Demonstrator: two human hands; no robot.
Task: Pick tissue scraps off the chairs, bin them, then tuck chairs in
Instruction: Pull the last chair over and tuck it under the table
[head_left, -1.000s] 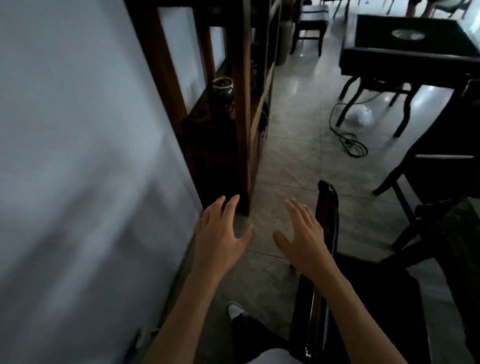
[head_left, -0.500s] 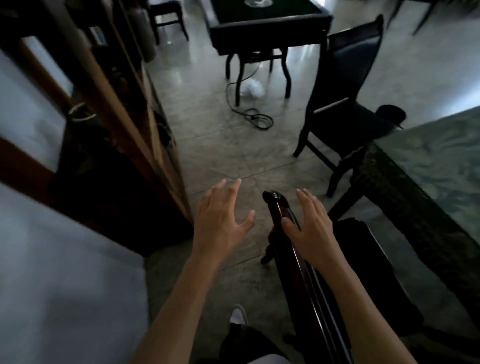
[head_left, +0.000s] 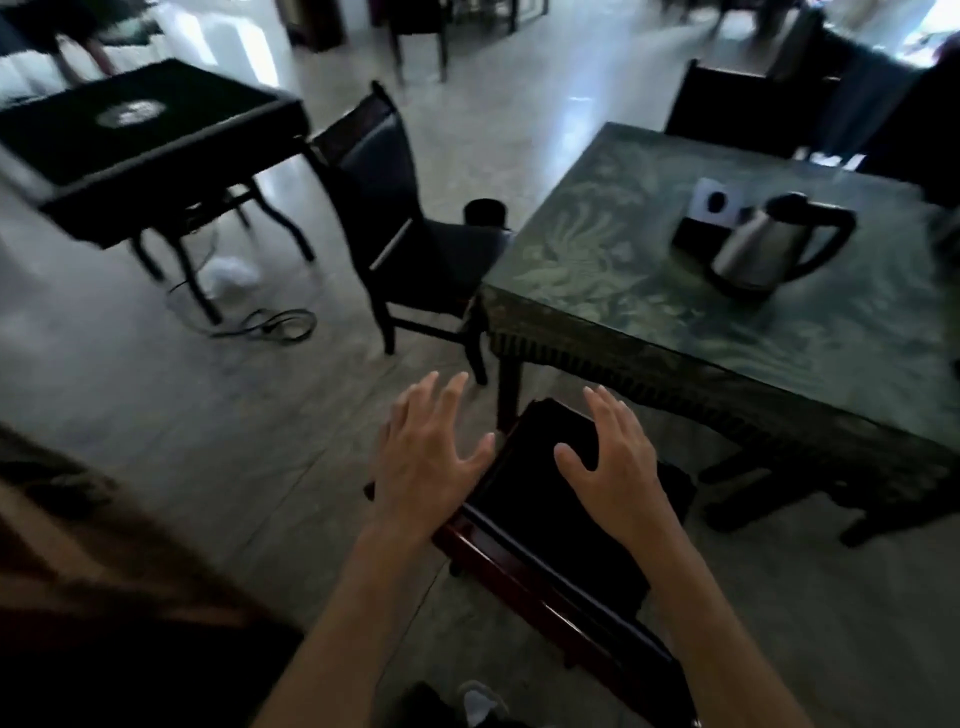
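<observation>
Head view, looking down over my 2 bare forearms. My left hand (head_left: 426, 457) is spread flat with fingers apart and holds nothing, hovering over the floor just left of the near chair (head_left: 561, 530). My right hand (head_left: 613, 462) is also spread, fingers straight and apart, empty, above that chair's dark seat. The near chair has a reddish wooden frame, and its far end sits close to the edge of the green patterned table (head_left: 649, 306). I cannot see any tissue scrap on its seat. On the table stand a steel kettle (head_left: 769, 244) with a black handle and, just behind it, a small dark box (head_left: 696, 228). A second dark chair (head_left: 400, 218) stands by the table's left corner, turned partly outward. Further left is a black square table (head_left: 145, 140); beneath it on the floor lie a white crumpled object (head_left: 228, 275), too blurred to identify, and a coiled black cable (head_left: 275, 325)
</observation>
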